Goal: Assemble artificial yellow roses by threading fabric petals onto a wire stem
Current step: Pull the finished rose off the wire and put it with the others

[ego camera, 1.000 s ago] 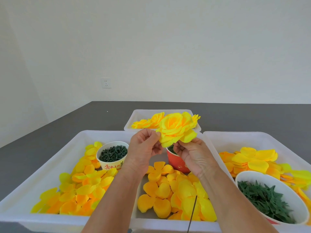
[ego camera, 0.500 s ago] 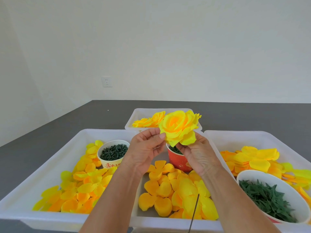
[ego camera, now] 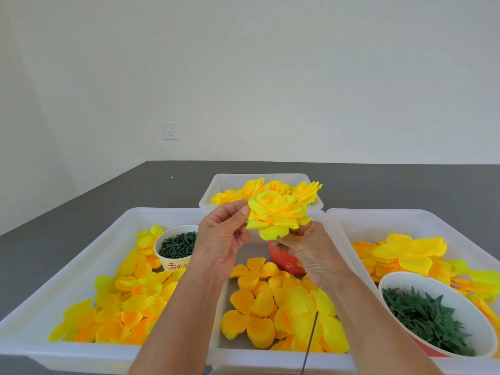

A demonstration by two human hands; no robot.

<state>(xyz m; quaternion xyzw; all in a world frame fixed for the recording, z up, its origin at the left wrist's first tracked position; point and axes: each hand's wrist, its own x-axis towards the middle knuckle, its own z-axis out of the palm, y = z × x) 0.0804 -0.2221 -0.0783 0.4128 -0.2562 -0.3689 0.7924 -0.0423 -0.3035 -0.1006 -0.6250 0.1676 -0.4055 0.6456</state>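
Layered yellow fabric rose (ego camera: pixel 276 215): my left hand (ego camera: pixel 224 239) pinches its outer petal; my right hand (ego camera: pixel 311 253) grips beneath, thin dark wire stem (ego camera: pixel 311 336) hanging below.

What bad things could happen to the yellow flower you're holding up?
1. The rose is only pinched at its edges by the left hand and from below by the right hand, so petals might crumple or slide loose.
2. The thin wire stem hangs down over the loose petals and might snag one.
3. The red cup sits just under the hands and could get knocked.
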